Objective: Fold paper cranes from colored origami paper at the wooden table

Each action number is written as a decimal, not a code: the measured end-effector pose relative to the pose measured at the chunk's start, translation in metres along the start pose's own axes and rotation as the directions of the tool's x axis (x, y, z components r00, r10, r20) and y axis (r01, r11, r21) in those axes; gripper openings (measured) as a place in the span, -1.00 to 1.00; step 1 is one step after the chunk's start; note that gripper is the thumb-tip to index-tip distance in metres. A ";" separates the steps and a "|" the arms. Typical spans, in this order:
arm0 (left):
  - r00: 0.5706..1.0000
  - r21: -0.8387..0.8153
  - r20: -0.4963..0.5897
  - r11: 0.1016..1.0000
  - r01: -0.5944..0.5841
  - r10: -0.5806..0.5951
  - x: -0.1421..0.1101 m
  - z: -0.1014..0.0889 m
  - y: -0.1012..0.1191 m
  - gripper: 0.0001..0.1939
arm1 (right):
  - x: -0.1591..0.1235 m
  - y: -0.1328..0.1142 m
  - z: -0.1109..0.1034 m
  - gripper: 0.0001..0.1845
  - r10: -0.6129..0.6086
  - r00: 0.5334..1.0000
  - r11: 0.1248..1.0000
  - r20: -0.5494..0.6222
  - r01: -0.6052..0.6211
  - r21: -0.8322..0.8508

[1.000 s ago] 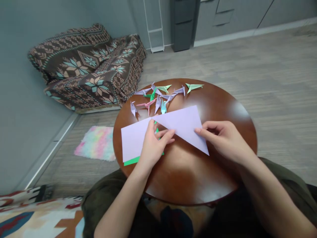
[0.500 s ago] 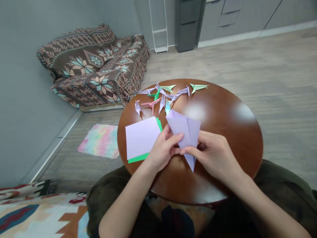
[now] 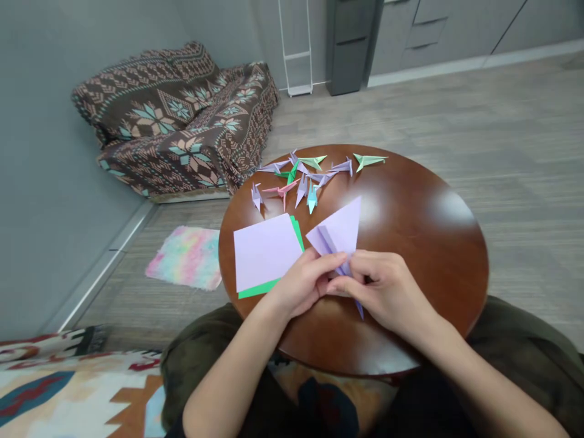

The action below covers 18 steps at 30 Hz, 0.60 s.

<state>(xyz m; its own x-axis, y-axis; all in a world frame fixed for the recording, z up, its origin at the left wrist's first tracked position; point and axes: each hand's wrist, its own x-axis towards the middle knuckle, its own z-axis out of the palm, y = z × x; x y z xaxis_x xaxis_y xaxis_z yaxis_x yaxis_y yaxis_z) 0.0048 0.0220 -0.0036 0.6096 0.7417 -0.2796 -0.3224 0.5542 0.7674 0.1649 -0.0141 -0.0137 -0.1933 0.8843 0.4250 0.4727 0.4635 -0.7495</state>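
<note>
The folded lilac paper is held tilted above the near part of the round wooden table, with one wide corner pointing up and a narrow tip showing below the hands. The left hand and the right hand are close together, and both pinch this paper between thumb and bent fingers; they are not spread. Just left of them lies a flat square lilac sheet on a green sheet, which shows along two edges. Toward the top of the table, small origami cranes lie in a loose group, mostly lilac and green, with one pink.

If the pinch becomes loose, the paper may spring open and lose its creases. A careless move of the hands could also push the flat sheets, which lie near the table edge, and the smooth wood would give them little hold. At upper left, a patterned blanket covers a low seat, and a rainbow-coloured rug lies on the floor.
</note>
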 end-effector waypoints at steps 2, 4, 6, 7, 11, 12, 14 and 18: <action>1.000 -0.019 0.005 1.000 0.010 -0.009 0.000 -0.002 -0.001 -0.61 | 0.002 0.000 -0.002 -0.44 0.044 0.999 0.999 0.013 -0.045 0.021; 1.000 -0.022 0.019 1.000 0.018 -0.018 0.000 -0.004 -0.003 -0.59 | 0.005 0.000 -0.005 -0.49 0.110 0.993 0.993 0.034 -0.112 0.049; 0.999 -0.014 0.040 0.999 0.035 -0.034 0.001 -0.006 -0.005 -0.56 | 0.008 0.000 -0.008 -0.55 0.191 0.978 0.976 0.085 -0.198 0.092; 0.997 -0.003 0.058 0.999 0.047 -0.047 0.001 -0.007 -0.006 -0.53 | 0.009 0.000 -0.009 -0.58 0.234 0.965 0.961 0.120 -0.248 0.118; 0.993 0.050 0.102 0.997 0.052 -0.057 0.002 -0.012 -0.010 -0.41 | 0.011 0.003 -0.011 -0.70 0.351 0.914 0.907 0.203 -0.386 0.170; 0.994 0.052 0.101 0.998 0.047 -0.052 0.002 -0.012 -0.011 -0.39 | 0.011 0.004 -0.011 -0.71 0.360 0.913 0.908 0.195 -0.390 0.152; 0.993 0.039 0.103 0.998 0.049 -0.053 0.003 -0.012 -0.012 -0.34 | 0.011 0.004 -0.010 -0.70 0.358 0.918 0.920 0.172 -0.377 0.101; 0.984 0.012 0.164 0.997 0.073 -0.074 0.003 -0.011 -0.012 -0.26 | 0.009 0.001 -0.009 -0.63 0.333 0.936 0.942 0.113 -0.335 -0.005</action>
<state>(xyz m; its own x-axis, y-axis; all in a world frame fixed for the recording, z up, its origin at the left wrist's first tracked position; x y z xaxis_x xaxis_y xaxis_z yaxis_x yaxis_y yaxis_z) 0.0026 0.0219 -0.0196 0.7424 0.6266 -0.2373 -0.2680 0.6022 0.7520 0.1711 -0.0055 -0.0064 -0.1210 0.9885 0.0905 0.5145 0.1404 -0.8459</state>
